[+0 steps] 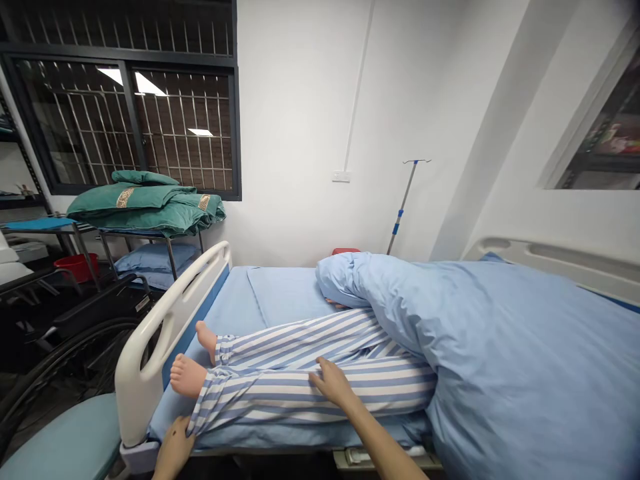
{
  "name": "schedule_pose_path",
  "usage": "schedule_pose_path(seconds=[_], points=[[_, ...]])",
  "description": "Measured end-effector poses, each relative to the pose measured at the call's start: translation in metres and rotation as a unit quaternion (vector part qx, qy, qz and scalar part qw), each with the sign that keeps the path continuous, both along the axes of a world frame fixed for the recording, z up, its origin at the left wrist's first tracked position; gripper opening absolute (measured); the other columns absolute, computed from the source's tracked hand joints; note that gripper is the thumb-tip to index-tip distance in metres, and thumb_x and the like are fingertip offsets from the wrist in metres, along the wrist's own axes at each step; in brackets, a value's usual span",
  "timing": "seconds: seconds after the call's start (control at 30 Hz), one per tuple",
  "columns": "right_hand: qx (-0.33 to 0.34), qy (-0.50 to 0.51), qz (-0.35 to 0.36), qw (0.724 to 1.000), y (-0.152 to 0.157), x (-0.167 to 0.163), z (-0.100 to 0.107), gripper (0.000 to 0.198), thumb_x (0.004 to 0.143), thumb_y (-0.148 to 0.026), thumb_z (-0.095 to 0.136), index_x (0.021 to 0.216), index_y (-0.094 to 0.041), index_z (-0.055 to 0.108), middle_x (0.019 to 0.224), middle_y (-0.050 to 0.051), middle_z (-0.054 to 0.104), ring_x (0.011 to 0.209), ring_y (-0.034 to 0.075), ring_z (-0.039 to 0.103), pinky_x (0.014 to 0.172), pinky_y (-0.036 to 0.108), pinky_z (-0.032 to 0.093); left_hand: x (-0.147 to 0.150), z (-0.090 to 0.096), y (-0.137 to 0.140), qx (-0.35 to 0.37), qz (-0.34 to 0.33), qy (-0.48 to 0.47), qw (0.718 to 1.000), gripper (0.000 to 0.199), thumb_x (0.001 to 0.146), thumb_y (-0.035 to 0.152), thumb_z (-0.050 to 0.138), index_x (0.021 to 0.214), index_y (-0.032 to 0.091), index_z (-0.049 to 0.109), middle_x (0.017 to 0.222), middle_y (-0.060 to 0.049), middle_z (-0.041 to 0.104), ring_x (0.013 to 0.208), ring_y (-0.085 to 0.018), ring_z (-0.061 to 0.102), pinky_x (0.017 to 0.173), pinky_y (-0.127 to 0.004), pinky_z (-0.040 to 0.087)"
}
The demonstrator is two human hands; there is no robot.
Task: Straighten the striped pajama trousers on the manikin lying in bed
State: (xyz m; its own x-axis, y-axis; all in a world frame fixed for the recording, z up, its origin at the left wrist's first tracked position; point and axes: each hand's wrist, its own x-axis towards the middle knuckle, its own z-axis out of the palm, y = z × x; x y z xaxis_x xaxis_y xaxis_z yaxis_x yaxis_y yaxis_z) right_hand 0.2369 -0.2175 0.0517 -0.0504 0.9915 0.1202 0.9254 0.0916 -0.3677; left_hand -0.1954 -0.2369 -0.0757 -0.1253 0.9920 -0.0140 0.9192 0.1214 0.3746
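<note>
Striped blue-and-white trousers (280, 393) cover the legs of a figure with doll-like feet, lying on the bed. The near foot (187, 377) and the far foot (206, 340) stick out bare from the cuffs. At the near cuff, my left hand (174, 445) has its fingers closed on the hem, which is drawn towards it. My right hand (331, 384) lies on the near trouser leg around the knee, its fingers apart. A bunched light blue quilt (510, 353) hides the figure from the thighs up.
A white footboard (131, 367) closes the bed's left end, with a teal stool seat (67, 443) and a wheelchair (75, 353) beyond it. Green folded bedding (145, 203) sits on a rack under the window. Behind the bed rises an IV pole (404, 200).
</note>
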Motion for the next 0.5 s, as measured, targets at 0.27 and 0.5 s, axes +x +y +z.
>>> schedule_pose_path(seconds=[0.27, 0.5], points=[[0.021, -0.002, -0.035, 0.999, -0.017, 0.057, 0.004, 0.046, 0.077, -0.038, 0.041, 0.115, -0.014, 0.05, 0.115, 0.012, 0.057, 0.108, 0.023, 0.049, 0.087, 0.03, 0.034, -0.025, 0.058, 0.003, -0.013, -0.003, 0.068, 0.998, 0.028, 0.067, 0.018, 0.042, 0.082, 0.017, 0.065, 0.096, -0.006, 0.064, 0.097, -0.022, 0.055, 0.086, -0.03, 0.036], [0.026, 0.029, -0.033, 0.999, -0.016, 0.061, -0.005, 0.041, 0.077, -0.04, 0.042, 0.109, -0.016, 0.053, 0.107, 0.009, 0.06, 0.102, 0.022, 0.052, 0.086, 0.031, 0.034, -0.02, 0.103, 0.01, 0.035, -0.006, 0.174, 0.984, 0.035, 0.067, 0.012, 0.04, 0.09, 0.019, 0.066, 0.112, -0.007, 0.057, 0.107, -0.022, 0.046, 0.093, -0.031, 0.029]])
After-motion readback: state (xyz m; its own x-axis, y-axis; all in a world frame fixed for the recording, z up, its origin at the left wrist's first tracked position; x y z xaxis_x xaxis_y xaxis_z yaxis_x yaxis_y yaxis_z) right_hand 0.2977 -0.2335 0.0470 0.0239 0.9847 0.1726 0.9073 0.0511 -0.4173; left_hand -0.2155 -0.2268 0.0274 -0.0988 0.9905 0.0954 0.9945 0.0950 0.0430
